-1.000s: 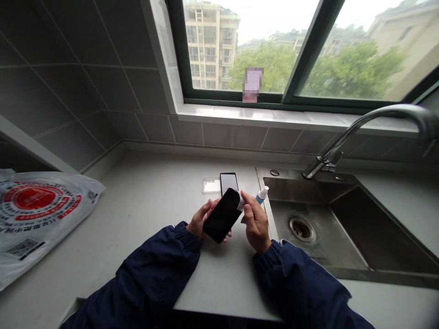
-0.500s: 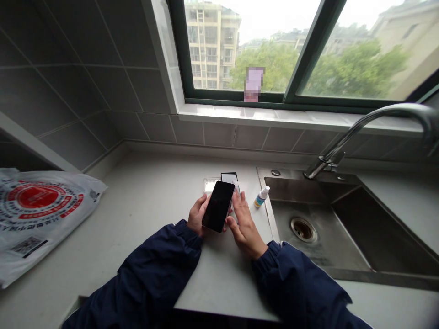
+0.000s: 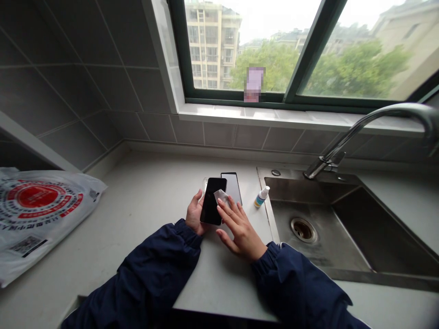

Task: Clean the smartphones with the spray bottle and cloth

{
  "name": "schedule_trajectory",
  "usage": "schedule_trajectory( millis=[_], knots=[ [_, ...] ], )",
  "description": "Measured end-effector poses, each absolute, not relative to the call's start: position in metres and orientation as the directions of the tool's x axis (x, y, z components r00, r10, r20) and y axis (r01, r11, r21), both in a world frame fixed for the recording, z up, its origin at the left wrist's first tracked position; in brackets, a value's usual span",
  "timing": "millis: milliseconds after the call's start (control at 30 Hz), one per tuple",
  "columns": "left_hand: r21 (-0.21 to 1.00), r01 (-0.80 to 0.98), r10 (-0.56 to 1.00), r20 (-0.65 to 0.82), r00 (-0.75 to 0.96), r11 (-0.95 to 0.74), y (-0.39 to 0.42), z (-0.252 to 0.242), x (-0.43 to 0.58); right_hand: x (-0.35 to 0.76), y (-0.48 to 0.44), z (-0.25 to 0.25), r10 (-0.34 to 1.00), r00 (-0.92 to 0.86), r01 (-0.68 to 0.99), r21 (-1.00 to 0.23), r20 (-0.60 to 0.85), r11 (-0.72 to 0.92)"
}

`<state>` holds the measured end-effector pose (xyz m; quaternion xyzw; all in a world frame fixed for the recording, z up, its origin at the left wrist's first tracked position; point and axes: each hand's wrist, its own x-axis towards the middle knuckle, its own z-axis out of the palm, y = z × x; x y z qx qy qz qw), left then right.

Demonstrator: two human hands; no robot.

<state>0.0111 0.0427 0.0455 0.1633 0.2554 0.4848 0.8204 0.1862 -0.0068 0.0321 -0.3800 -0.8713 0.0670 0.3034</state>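
Observation:
My left hand (image 3: 195, 214) is closed round the left edge of a smartphone (image 3: 210, 208) with a dark screen, held tilted above the counter. Over that screen lies my right hand (image 3: 242, 226), its fingers stretched and pressing a small light grey cloth (image 3: 221, 195) to the glass. Part of the cloth is hidden under the fingers. Behind the phone a flat black-edged panel with a pale face (image 3: 234, 185) rests on the counter. A clear phone case (image 3: 205, 183) sits there too, mostly hidden by the phone.
A small spray bottle (image 3: 261, 197) stands at the sink's left edge. The steel sink (image 3: 329, 228) with its curved faucet (image 3: 363, 123) takes up the right side. A white plastic bag with red print (image 3: 41, 214) lies at the left. A window (image 3: 267, 50) is behind the counter.
My right hand has moved from the phone's right edge onto its screen, and the grey cloth now shows under its fingers. The phone has shifted slightly left and turned more upright.

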Motion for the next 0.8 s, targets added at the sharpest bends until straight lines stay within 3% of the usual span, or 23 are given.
schedule_trajectory(
  millis=[267,800],
  knots=[
    [0.488,-0.721,0.870,-0.280,0.405,0.492,0.042,0.049,0.014,0.185,-0.009,0.032,0.653,-0.564,0.581,-0.319,0.505,0.749],
    [0.488,-0.754,0.897,-0.290,0.335,0.439,0.049,0.047,0.003,0.182,-0.014,0.034,0.569,-0.599,0.412,-0.392,0.564,0.822]
  ],
)
